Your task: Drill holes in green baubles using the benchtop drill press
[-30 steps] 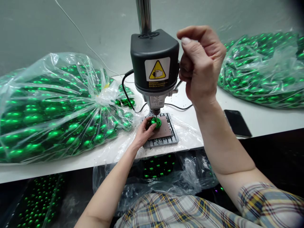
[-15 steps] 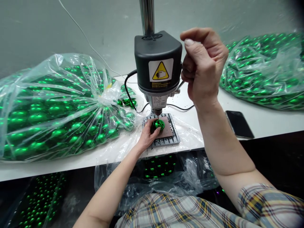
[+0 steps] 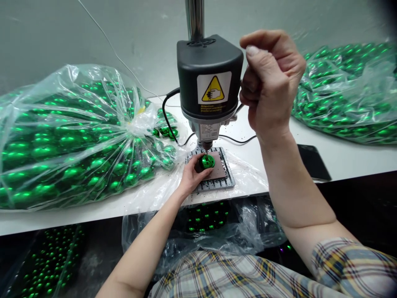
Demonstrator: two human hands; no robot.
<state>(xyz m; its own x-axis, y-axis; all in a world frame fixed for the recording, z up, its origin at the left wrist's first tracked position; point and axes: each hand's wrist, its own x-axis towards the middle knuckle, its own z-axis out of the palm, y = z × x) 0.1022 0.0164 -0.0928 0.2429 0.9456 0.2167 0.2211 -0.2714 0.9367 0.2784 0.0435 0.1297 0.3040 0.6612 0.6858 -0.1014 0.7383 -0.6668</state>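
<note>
A small bench drill press (image 3: 209, 78) with a black motor housing stands before me, its bit pointing down. Under the bit, a shiny green ball (image 3: 207, 161) rests on a brownish pad (image 3: 219, 167) over the slotted metal base (image 3: 230, 182). My left hand (image 3: 192, 173) grips the ball from the left, thumb at its near side and fingers behind. Whether the bit touches the ball is hard to tell. Up at the housing's right side, my right hand (image 3: 273, 78) is curled closed around the end of the drill press lever (image 3: 239, 108), mostly hidden by the fingers.
A large tied plastic bag (image 3: 71, 140) of green balls fills the table's left; another bag (image 3: 350, 95) lies at right. A phone (image 3: 314, 162) lies near the front edge. Below the edge, an open plastic bag (image 3: 211, 219) holds green balls. Dark shavings dot the base.
My left fingers have shifted on the ball, leaving more of its top uncovered. My right hand appears slightly higher and farther right, while the whole view has drifted a little.
</note>
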